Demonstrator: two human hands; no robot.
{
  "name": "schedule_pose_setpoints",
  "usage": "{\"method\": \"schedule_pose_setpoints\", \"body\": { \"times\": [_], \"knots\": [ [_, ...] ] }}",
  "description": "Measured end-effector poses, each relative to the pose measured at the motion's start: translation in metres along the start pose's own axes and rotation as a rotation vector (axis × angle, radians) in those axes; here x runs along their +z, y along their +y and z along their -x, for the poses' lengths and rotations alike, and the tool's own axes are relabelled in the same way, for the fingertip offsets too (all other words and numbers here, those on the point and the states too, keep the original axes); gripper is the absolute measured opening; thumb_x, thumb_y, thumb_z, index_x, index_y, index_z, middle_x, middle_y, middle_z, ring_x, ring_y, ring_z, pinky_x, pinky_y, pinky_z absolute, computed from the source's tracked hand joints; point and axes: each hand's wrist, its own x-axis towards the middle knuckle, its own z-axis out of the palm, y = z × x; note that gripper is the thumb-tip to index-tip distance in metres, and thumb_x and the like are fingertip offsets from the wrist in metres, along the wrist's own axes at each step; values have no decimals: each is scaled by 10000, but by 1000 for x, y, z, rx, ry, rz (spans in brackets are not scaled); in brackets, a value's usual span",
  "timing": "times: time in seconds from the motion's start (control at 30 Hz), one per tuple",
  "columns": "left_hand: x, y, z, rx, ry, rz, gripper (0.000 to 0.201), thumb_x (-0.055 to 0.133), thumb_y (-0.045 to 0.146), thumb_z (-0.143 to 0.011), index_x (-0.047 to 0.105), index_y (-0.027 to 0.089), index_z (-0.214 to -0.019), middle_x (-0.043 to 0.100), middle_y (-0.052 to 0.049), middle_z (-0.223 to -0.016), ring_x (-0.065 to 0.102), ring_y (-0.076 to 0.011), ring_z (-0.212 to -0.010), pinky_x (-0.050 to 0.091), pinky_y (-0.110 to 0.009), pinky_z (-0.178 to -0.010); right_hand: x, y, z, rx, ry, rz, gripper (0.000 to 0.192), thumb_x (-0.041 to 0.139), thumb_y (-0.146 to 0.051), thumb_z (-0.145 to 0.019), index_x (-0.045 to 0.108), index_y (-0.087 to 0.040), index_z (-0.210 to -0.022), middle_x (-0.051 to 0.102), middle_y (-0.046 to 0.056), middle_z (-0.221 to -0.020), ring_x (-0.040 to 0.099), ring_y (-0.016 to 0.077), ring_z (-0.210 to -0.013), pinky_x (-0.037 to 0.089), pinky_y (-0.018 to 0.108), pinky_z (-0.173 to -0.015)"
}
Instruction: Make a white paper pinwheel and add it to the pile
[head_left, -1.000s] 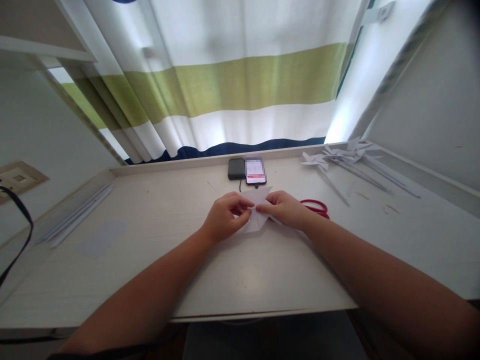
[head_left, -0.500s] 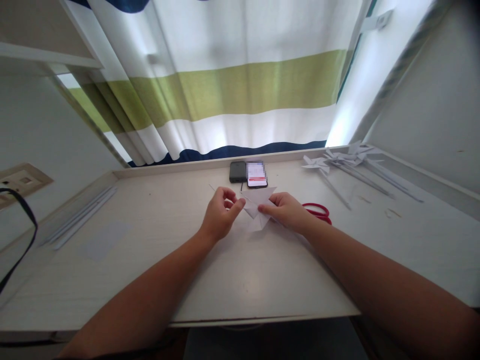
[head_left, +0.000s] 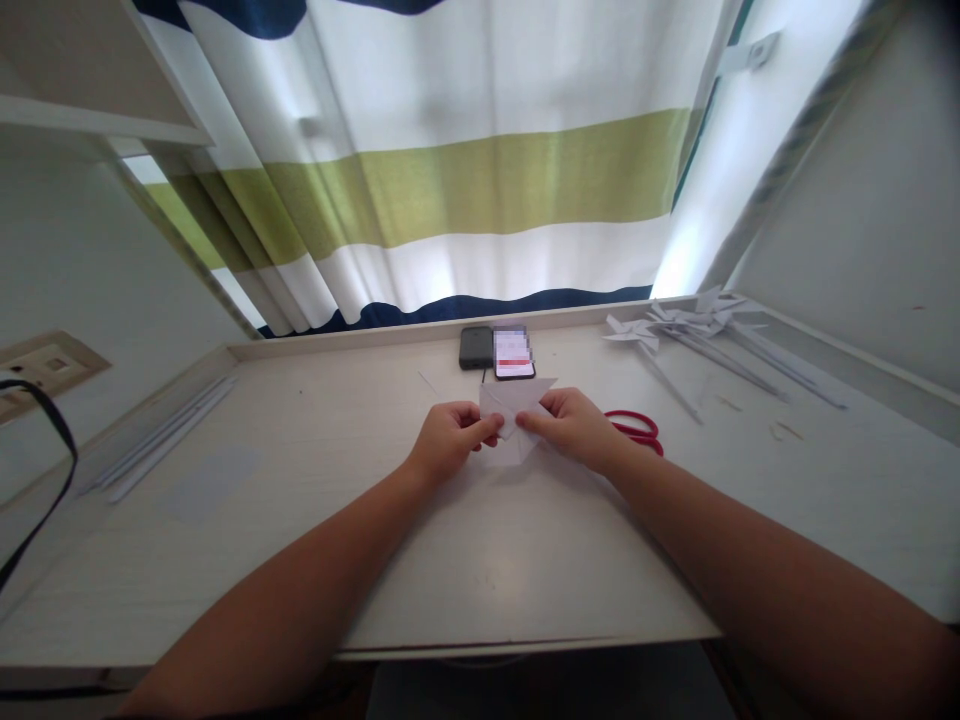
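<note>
A partly folded white paper pinwheel [head_left: 516, 394] is held over the desk, between both hands. Its left edge is pinched between the thumb and fingers of my left hand [head_left: 450, 440]. My right hand [head_left: 574, 428] grips the right side, its thumb pressing near the middle of the paper. Pointed corners of the sheet stick out at the top right, and a flap hangs below the thumbs. Red-handled scissors [head_left: 636, 428] lie beside my right wrist, their blades hidden by the hand.
Finished paper pinwheels on sticks [head_left: 634, 333] lie at the back right. Behind the hands are a phone [head_left: 514, 352] and a black box-shaped device [head_left: 475, 348]. Rolled paper sticks [head_left: 169, 435] and a flat paper piece [head_left: 210, 482] rest at left. Small scraps [head_left: 786, 430] lie at right.
My left hand has come down and closed on the pinwheel's left edge, where before its fingers were raised at the upper left corner. The right hand has kept its grip.
</note>
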Motion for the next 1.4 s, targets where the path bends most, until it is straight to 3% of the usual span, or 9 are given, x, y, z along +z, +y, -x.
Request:
{"method": "schedule_pose_setpoints", "body": {
  "times": [0.17,0.33,0.63,0.93,1.23,1.4],
  "knots": [
    [1,1,0,-21,12,18,314,686,432,-703,625,133,-629,666,-45,-595,547,-103,-523,429,-216,-512,1,1,0,-11,8,-4,269,609,-374,-746,722,-142,-825,707,40,-754,612,169,-643,428,229,-545],
    [2,-4,0,-28,-60,52,302,686,427,-700,678,128,-737,676,-54,-658,577,-122,-561,445,-230,-518,1,2,0,-27,25,-14,269,615,-379,-748,718,-146,-835,720,50,-819,647,205,-738,466,248,-601],
    [0,0,2,29,-120,46,224,703,357,-702,663,137,-679,644,-20,-609,545,-107,-540,426,-221,-520,2,1,0,-12,58,-17,272,624,-379,-743,716,-142,-840,724,63,-816,651,221,-730,474,262,-595],
    [2,-4,0,-42,-20,174,270,658,406,-747,677,137,-734,686,-50,-663,623,-136,-620,457,-232,-562,2,-2,2,-8,83,-55,274,626,-374,-749,710,-124,-824,722,71,-792,649,210,-695,479,254,-573],
    [2,-4,-1,-73,-49,147,257,681,386,-720,677,132,-683,670,-35,-646,573,-108,-571,432,-218,-548,4,-3,3,-30,93,-51,264,627,-357,-746,714,-116,-811,723,66,-776,650,199,-683,475,243,-565],
    [2,-3,-1,-24,-73,26,295,675,393,-709,640,127,-588,577,6,-528,460,-81,-482,351,-212,-482,3,-3,3,-39,97,-54,266,626,-364,-744,710,-115,-791,717,56,-755,641,191,-658,464,230,-543]
  ]
}}
